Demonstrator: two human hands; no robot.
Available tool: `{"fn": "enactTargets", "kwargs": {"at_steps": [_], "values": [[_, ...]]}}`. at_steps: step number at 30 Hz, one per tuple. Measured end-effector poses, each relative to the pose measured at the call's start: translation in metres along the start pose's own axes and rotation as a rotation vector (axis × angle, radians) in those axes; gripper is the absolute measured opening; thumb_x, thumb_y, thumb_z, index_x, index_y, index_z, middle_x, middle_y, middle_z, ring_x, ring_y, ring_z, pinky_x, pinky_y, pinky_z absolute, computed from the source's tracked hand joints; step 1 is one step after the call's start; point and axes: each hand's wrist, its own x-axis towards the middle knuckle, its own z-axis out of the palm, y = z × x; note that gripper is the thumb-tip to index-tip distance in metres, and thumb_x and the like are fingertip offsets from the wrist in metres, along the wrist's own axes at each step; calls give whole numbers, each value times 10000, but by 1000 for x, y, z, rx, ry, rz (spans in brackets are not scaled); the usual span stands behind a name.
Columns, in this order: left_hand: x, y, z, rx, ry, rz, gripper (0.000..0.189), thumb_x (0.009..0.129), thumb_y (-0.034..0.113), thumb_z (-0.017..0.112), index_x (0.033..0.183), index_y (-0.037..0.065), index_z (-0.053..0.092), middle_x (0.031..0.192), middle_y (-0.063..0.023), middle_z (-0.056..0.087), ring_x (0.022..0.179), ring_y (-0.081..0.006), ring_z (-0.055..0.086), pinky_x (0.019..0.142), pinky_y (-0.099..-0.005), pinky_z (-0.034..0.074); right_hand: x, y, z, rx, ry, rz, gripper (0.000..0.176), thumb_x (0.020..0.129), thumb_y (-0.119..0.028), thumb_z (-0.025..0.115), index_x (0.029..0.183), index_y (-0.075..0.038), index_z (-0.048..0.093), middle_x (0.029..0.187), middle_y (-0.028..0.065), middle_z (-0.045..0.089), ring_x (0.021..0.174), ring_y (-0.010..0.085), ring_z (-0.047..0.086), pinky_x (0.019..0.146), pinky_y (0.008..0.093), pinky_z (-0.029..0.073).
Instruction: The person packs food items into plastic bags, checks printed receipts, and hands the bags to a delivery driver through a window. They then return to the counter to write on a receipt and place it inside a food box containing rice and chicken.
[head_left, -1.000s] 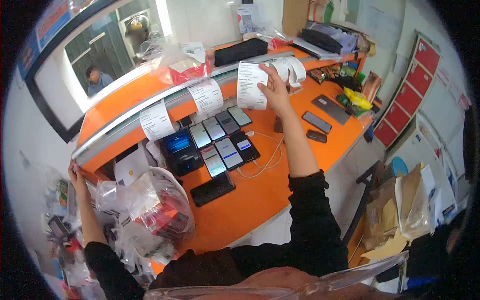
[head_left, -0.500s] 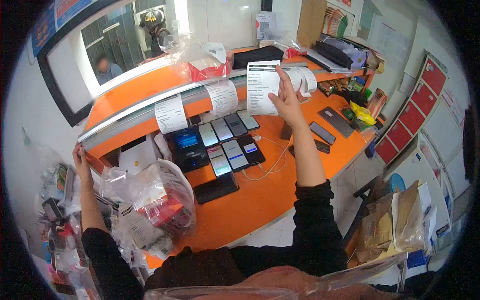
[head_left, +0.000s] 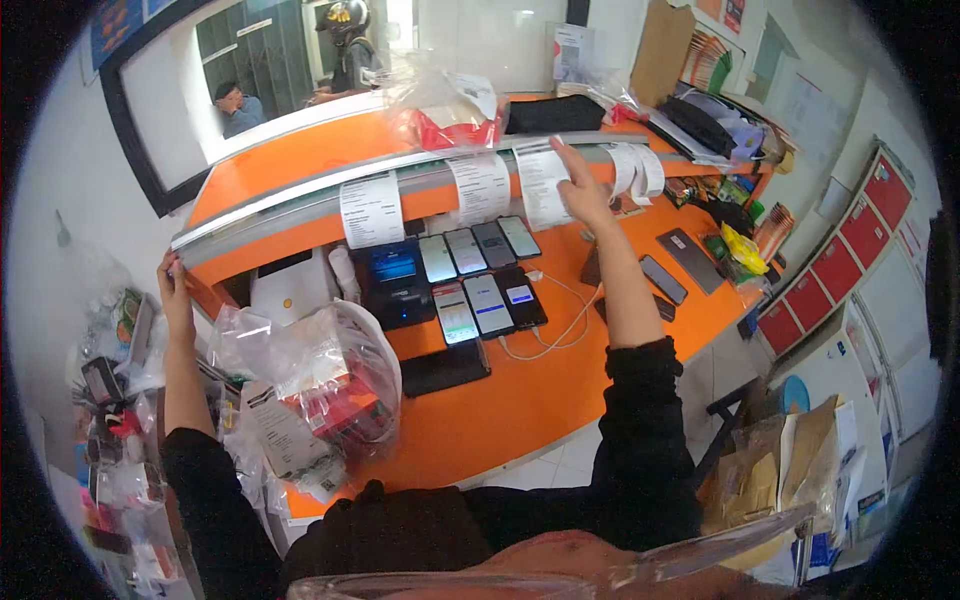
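Note:
My right hand (head_left: 586, 192) is at the raised shelf's front edge, thumb and fingers on the right side of a printed receipt (head_left: 540, 190). Its index finger reaches up to the slip's top corner. Two more receipts, a left one (head_left: 371, 212) and a middle one (head_left: 482, 188), hang from the metal edge strip. Curled paper slips (head_left: 638, 172) hang to the right of my hand. At the far left, my left hand (head_left: 174, 280) has its fingers around the end of the orange shelf (head_left: 215, 268).
Several phones (head_left: 486, 305) lie beside a dark payment terminal (head_left: 396, 285) on the orange desk (head_left: 500, 420). A clear bag with red packages (head_left: 340, 390) stands at front left. A white cable (head_left: 560, 345) crosses the desk. Two people are beyond the window.
The receipt in my right hand has moved back against the shelf's edge strip, level with the hanging ones. My left hand stays at the shelf end. The camera view has shifted slightly.

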Motion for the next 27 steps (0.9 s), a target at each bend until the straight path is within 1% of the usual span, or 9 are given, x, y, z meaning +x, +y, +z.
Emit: {"fn": "enactTargets", "kwargs": {"at_steps": [2, 3, 7, 10, 12, 13, 16, 22, 27], "values": [[2, -11, 0, -42, -24, 29, 332, 951, 275, 466, 1186, 40, 470, 1321, -110, 436, 1220, -210, 396, 1032, -322, 286, 6, 13, 2, -139, -71, -20, 626, 680, 69, 417, 1280, -98, 476, 1359, 213, 354, 1301, 352, 292, 1094, 362, 206], [1, 0, 2, 15, -2, 18, 329, 951, 284, 464, 1178, 46, 468, 1330, -108, 428, 1224, -218, 392, 1039, -329, 279, 6, 8, 3, -153, -47, -50, 490, 751, -43, 487, 1235, -107, 521, 1328, 220, 379, 1242, 363, 355, 1058, 398, 274], [-4, 5, 4, -62, -30, -30, 329, 952, 290, 461, 1177, 51, 471, 1329, -112, 427, 1225, -216, 390, 1042, -335, 276, 4, -40, 2, -858, 37, -161, 434, 819, -323, 575, 1191, -101, 541, 1251, 198, 449, 1095, 324, 455, 915, 444, 382], [-3, 7, 5, -113, -22, -41, 326, 952, 288, 462, 1173, 49, 476, 1319, -114, 434, 1218, -213, 396, 1036, -332, 285, 16, -32, 0, -698, -36, -339, 389, 816, -280, 579, 1129, -51, 549, 1130, 172, 519, 1054, 333, 478, 908, 418, 381], [-5, 13, 8, -68, 12, -75, 324, 952, 285, 462, 1171, 45, 478, 1309, -113, 443, 1198, -212, 414, 1023, -328, 301, 17, -28, 1, -589, -54, -321, 368, 819, -275, 577, 1085, -22, 549, 1086, 172, 537, 1020, 343, 495, 898, 420, 388], [-2, 0, 11, -101, 18, 86, 296, 953, 260, 464, 1135, 28, 487, 1287, -111, 467, 1138, -209, 457, 974, -320, 346, 19, -27, 1, -534, -62, -319, 360, 821, -273, 576, 1063, -8, 550, 1064, 172, 546, 1002, 349, 503, 892, 421, 392], [-3, -4, 17, -24, 108, 141, 234, 946, 203, 465, 1073, 9, 495, 1227, -116, 513, 1075, -207, 493, 934, -321, 373, 21, -26, 0, -607, -37, -393, 322, 842, -243, 553, 1042, 10, 547, 1067, 180, 539, 988, 361, 505, 878, 428, 397], [-5, 21, 32, 249, 256, 292, 159, 895, 114, 459, 973, -17, 503, 1097, -161, 559, 1004, -257, 538, 885, -339, 410, 21, -11, 8, -565, 12, -59, 316, 862, -261, 528, 1050, -13, 582, 1060, 219, 542, 1000, 395, 508, 869, 443, 412], [1, 8, 37, 228, 345, 453, 152, 863, 93, 447, 952, -16, 506, 1029, -180, 571, 962, -293, 552, 859, -351, 423, 18, -15, 15, -815, 132, -73, 295, 887, -234, 502, 1028, 18, 568, 1134, 235, 478, 1051, 398, 457, 897, 460, 368]]}}
